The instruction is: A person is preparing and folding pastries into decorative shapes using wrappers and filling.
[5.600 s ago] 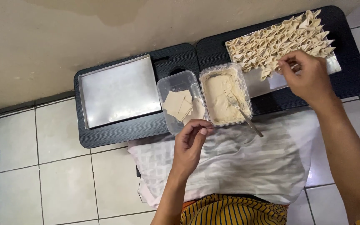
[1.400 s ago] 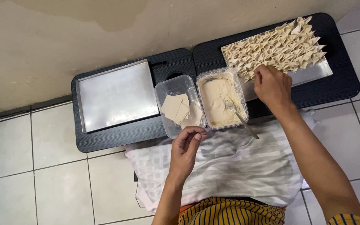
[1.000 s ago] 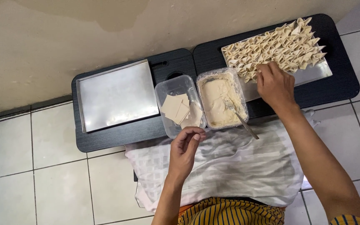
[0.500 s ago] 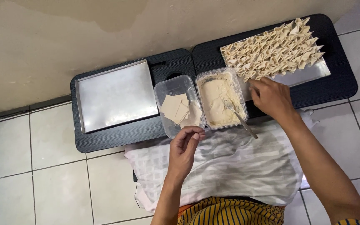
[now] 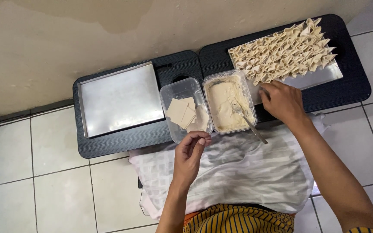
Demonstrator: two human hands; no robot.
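Folded dumplings [image 5: 286, 49] fill the metal tray [image 5: 320, 77]; the right hand [image 5: 281, 101] rests loosely curled beside them, while the left hand [image 5: 188, 155] hovers with fingertips pinched together, holding nothing visible.

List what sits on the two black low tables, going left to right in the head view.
Empty metal tray → clear tub with square wrappers → clear tub of pale filling with a spoon in it → right hand → metal tray of folded dumplings.
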